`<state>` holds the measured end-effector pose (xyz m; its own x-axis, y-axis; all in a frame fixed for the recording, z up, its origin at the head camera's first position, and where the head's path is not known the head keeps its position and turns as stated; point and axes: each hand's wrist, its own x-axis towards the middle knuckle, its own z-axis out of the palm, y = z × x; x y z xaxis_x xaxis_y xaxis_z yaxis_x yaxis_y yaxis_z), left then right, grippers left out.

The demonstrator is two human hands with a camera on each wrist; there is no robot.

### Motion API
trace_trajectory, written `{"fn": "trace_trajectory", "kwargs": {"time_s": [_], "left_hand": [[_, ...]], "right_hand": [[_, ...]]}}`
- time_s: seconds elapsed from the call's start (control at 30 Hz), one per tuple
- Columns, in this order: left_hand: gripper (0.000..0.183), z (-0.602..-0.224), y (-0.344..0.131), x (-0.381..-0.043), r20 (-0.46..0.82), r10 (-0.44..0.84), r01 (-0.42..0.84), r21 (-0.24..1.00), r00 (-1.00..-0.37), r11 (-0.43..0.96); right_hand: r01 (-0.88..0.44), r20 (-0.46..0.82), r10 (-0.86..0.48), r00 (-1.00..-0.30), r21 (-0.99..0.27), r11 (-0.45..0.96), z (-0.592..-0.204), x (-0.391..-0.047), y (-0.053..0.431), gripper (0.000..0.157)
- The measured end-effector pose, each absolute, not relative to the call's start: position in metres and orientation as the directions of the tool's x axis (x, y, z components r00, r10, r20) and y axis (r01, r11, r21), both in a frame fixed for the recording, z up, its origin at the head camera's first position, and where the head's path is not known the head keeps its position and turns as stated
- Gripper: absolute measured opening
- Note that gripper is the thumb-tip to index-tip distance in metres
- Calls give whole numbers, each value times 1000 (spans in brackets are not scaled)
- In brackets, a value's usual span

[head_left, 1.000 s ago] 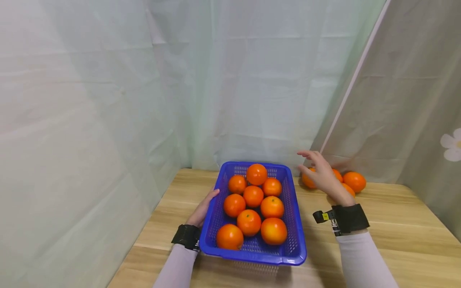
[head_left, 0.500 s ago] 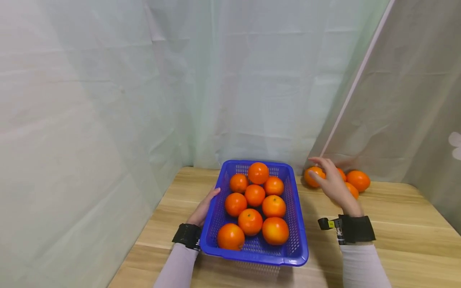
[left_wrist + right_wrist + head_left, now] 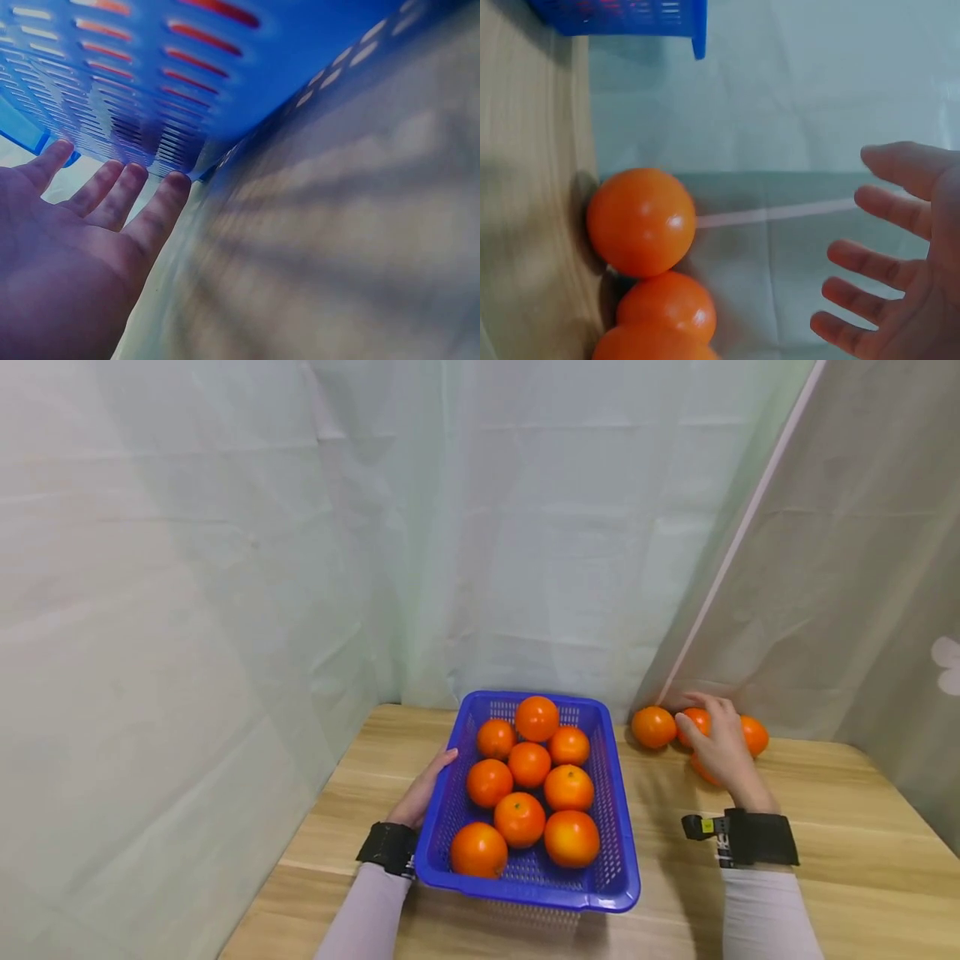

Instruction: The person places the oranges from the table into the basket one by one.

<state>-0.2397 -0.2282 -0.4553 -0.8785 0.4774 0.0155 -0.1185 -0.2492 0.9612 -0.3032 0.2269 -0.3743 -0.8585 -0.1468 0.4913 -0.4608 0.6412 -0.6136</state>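
A blue slotted plastic basket [image 3: 622,835] with several oranges [image 3: 519,819] in it stands at the middle of the table. My left hand [image 3: 417,795] lies along its left side. In the left wrist view, the fingers [image 3: 160,214] of that hand are extended, their tips at the slotted wall. Over the loose oranges at the table's back right, my right hand [image 3: 723,745] hovers with fingers spread, holding nothing. One loose orange [image 3: 653,727] sits left of that hand; others are partly hidden behind it. In the right wrist view, the hand [image 3: 911,262] is apart from the nearest orange [image 3: 641,223].
The wooden table [image 3: 322,852] ends at the back against a pale curtain [image 3: 540,552]. More curtain hangs close on the left and right sides. A black strap with a small camera [image 3: 701,827] is on the right wrist.
My right hand has moved rightward, from above the leftmost loose orange to above the ones farther right. The left hand and the basket stay about where they were.
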Motion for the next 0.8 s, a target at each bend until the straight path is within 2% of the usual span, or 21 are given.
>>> {"fn": "trace_trajectory", "kwargs": {"time_s": [0.5,0.8], "left_hand": [[56,-456,-229,-244,51,482,-88,961,-875,-262],[55,-455,-229,-242,42,486,-98,961,-873,-259]], "right_hand": [[-174,368,96,-925,-633,755,-418,-313,259,56],[-93,332,165,-929,-639,763,-442,-315,259,59]]}}
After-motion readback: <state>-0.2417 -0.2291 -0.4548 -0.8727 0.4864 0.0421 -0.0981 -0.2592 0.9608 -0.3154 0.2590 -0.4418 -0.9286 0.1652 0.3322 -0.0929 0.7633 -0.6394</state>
